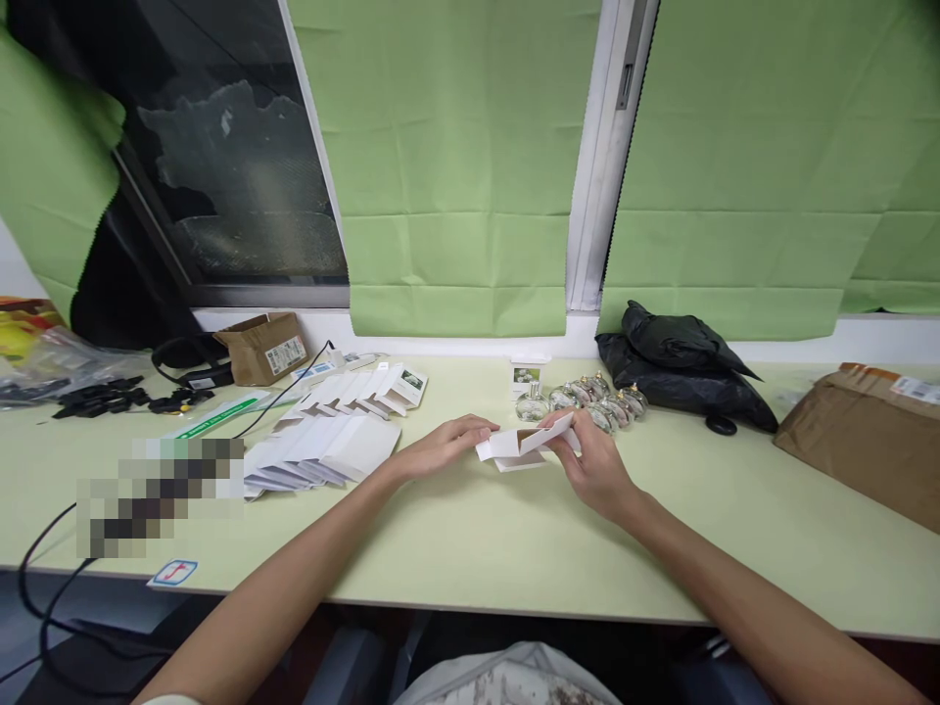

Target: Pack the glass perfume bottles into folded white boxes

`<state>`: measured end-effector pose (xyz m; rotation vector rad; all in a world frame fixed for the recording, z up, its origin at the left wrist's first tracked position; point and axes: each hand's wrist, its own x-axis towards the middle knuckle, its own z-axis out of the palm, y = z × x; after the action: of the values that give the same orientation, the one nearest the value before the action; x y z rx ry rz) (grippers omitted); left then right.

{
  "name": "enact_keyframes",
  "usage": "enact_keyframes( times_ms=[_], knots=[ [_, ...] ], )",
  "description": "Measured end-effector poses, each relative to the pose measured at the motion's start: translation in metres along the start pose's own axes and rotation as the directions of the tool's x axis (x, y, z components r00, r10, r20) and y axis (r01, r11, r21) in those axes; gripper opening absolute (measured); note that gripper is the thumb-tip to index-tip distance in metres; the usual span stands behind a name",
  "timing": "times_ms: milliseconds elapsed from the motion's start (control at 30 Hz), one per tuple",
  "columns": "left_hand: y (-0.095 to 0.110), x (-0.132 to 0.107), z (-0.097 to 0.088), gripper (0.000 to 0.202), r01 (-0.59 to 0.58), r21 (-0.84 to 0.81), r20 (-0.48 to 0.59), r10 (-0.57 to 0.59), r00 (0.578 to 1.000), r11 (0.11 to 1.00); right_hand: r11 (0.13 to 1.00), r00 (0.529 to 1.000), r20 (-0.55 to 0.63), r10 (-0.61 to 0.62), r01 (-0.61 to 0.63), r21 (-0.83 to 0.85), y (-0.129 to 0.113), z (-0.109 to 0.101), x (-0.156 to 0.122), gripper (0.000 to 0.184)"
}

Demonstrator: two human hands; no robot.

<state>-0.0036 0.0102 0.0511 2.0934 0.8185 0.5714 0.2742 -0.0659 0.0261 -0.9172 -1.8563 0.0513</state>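
A small white cardboard box (516,446), its end flaps standing out and a brown opening showing, is between my hands above the table. My right hand (591,460) grips its right end, thumb in front and fingers behind. At the left end, the fingertips of my left hand (449,446) close on a flap; the thumb is partly hidden. Just beyond the box stand a clear glass perfume bottle (532,403) and an upright white box (527,376) with a green picture. Several more glass bottles (598,397) with gold-coloured necks cluster behind my right hand.
Left of my hands lie overlapping flat white boxes (323,452), with a row of picture-printed boxes (359,390) behind them. Black plastic bags (682,367) and a large brown carton (867,441) occupy the right. Cables (51,587) and an opened brown box (262,348) are leftward.
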Motion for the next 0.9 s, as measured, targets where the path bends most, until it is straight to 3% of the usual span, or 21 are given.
enact_keyframes(
  times_ms=[333,500,700,900],
  knots=[
    [0.0050,-0.0024,-0.0002,0.054,0.015,0.077,-0.034,-0.012,0.999,0.997,0.974,0.978,0.052,-0.201,0.205,-0.098,-0.0027,-0.0012,0.0043,0.014],
    [0.0035,-0.0013,0.0015,0.052,-0.002,0.091,-0.041,0.006,0.999,0.996,0.963,0.968,0.093,-0.234,0.243,-0.112,-0.0042,0.0025,0.0039,0.018],
    [0.0011,-0.0005,0.0032,0.053,0.002,0.033,-0.023,-0.001,1.000,0.999,0.978,0.978,0.054,-0.200,0.203,-0.043,-0.0050,0.0022,0.0045,0.017],
    [0.0027,0.0004,0.0043,0.053,0.011,-0.039,0.007,-0.011,1.000,0.999,1.000,0.999,0.047,-0.013,0.012,0.013,-0.0090,-0.0051,0.0086,0.014]
  ],
)
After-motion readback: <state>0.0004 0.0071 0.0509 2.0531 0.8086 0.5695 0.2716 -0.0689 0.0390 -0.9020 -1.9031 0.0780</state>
